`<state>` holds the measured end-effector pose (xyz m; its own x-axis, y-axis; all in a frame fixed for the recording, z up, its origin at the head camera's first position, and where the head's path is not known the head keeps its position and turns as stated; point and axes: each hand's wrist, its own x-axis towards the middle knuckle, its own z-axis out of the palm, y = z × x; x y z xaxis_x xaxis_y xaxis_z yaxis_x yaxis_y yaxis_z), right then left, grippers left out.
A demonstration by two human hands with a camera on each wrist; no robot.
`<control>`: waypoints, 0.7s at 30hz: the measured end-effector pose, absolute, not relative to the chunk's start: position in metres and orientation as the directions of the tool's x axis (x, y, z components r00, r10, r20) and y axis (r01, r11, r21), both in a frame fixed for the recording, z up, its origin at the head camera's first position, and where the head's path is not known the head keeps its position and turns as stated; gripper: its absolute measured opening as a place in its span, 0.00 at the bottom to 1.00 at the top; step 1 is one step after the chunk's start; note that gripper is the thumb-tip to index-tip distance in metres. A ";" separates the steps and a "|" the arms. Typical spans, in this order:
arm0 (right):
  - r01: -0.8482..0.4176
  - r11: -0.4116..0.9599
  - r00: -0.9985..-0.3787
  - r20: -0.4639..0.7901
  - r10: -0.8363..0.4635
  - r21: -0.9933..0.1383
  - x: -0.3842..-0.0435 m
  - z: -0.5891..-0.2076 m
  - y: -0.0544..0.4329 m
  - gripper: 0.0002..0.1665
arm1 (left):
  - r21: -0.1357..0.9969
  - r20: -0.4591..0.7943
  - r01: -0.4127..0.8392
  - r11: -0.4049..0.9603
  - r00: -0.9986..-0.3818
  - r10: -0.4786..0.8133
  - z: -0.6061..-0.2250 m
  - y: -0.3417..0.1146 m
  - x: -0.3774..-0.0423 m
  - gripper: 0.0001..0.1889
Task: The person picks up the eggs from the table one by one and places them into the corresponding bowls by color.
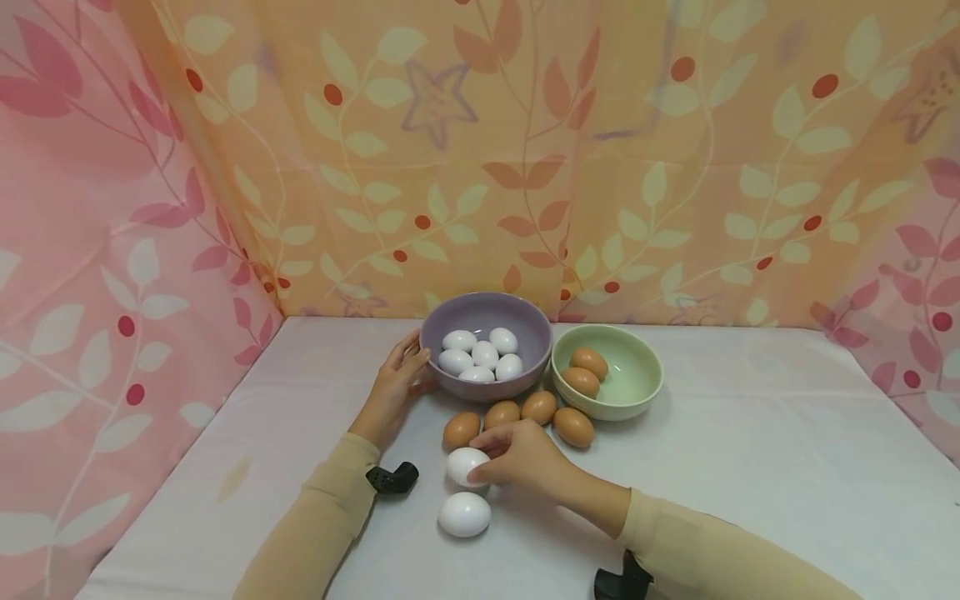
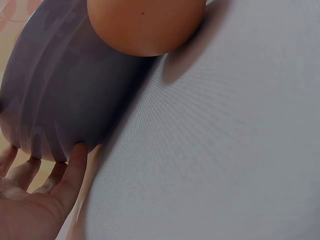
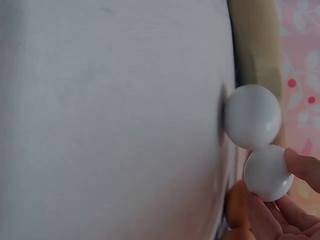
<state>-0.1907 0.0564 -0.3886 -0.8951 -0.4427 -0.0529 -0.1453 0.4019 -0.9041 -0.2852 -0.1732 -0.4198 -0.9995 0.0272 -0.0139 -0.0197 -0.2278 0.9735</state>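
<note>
My right hand (image 1: 528,458) pinches a white egg (image 1: 467,467) between thumb and fingers; the right wrist view shows the same grip on the egg (image 3: 269,172). Just nearer to me lies another white egg (image 1: 464,514) on the cloth. At the purple bowl (image 1: 536,367), my left hand (image 1: 393,383) touches the left side, its fingertips against the outer wall (image 2: 65,100) in the left wrist view. Several white eggs (image 1: 484,355) lie inside that bowl. Brown eggs (image 1: 461,431) rest in a row between the bowls and my right hand.
A light green bowl (image 1: 637,375) with two brown eggs (image 1: 581,382) stands against the right of the purple one. White cloth (image 1: 765,450) covers the table. Patterned curtains (image 1: 525,167) hang behind and at both sides.
</note>
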 end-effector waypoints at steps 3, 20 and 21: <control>-0.166 0.411 -0.897 -0.036 -0.440 -0.896 -0.192 -0.378 0.061 0.21 | 0.975 -0.007 -0.013 -0.223 -1.000 0.029 -0.420 -0.174 -0.287 0.30; -0.064 0.410 -0.947 -0.074 -0.312 -0.910 -0.219 -0.337 0.081 0.23 | 0.968 -0.002 -0.010 -0.251 -0.999 0.034 -0.420 -0.173 -0.285 0.30; -0.058 0.426 -0.954 -0.076 -0.291 -0.903 -0.222 -0.335 0.082 0.24 | 0.968 -0.002 -0.011 -0.252 -0.999 0.034 -0.420 -0.173 -0.285 0.30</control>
